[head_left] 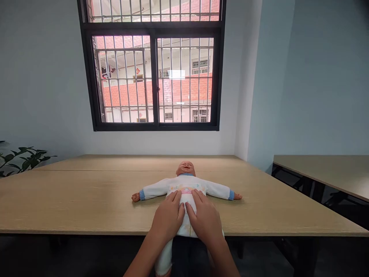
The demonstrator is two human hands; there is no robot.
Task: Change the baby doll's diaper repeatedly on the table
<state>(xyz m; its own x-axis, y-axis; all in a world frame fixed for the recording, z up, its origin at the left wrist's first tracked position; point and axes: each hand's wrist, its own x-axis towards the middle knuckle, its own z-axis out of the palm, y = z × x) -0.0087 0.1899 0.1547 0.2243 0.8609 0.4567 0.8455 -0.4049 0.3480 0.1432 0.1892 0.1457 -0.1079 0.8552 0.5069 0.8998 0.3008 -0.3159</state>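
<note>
hands (186, 219) flat on doll (186, 184) | legs overhang table (72, 200) edge

The single view looks out from the person's head at the near edge of the tabletop (72, 200). It faces straight ahead toward the far wall and its window (155, 77), tilted only slightly down. The doll (186, 186) lies close, low and centred in the frame.
</note>
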